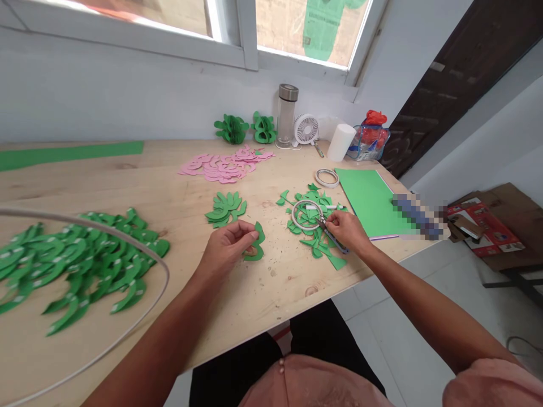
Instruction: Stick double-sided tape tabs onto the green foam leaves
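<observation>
My left hand [227, 249] pinches a curved green paper cutout [255, 243] between thumb and fingers, just above the table. My right hand [345, 229] has its fingertips closed on a pair of scissors [335, 237], partly covered by the fingers, over a heap of green paper scraps [318, 246]. A roll of tape [293, 217] lies on those scraps beside the scissors, with a white pen-like stick [331, 207] near it. Behind my left hand sits a small pile of green cutouts [223, 208].
At left lie many green paper strips with white patches [97, 254], crossed by a pale cable [163, 265]. Pink cutouts [224, 167] lie farther back. A glass bottle [287, 118], small fan [306, 130] and white cylinder [341, 142] stand by the wall. Green sheets [369, 203] lie right.
</observation>
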Demonstrator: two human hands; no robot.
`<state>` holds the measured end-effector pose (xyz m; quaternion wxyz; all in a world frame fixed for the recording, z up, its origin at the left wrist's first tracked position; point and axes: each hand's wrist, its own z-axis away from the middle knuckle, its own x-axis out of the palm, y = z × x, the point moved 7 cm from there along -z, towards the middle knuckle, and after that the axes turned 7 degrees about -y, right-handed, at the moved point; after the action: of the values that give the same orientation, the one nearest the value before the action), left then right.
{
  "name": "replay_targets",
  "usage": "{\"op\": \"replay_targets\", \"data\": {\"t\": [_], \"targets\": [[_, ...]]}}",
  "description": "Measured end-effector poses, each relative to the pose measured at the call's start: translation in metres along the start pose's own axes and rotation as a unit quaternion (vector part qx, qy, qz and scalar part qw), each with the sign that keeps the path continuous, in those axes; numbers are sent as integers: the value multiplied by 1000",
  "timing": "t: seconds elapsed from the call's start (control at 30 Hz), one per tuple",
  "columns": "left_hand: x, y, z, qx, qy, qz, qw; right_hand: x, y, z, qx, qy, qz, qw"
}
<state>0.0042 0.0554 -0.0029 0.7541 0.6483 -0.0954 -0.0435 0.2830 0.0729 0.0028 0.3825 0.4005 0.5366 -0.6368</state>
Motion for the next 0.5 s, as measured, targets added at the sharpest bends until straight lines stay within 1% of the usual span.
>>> {"op": "replay_targets", "data": {"t": [0.3,0.5], "targets": [[-1,-4,-2,0,-2,-3,1000,3,-6,0,20,-1,78,997],[0,-4,-2,5,-8,-1,1000,5,-10,2,3,4,111,994]]}}
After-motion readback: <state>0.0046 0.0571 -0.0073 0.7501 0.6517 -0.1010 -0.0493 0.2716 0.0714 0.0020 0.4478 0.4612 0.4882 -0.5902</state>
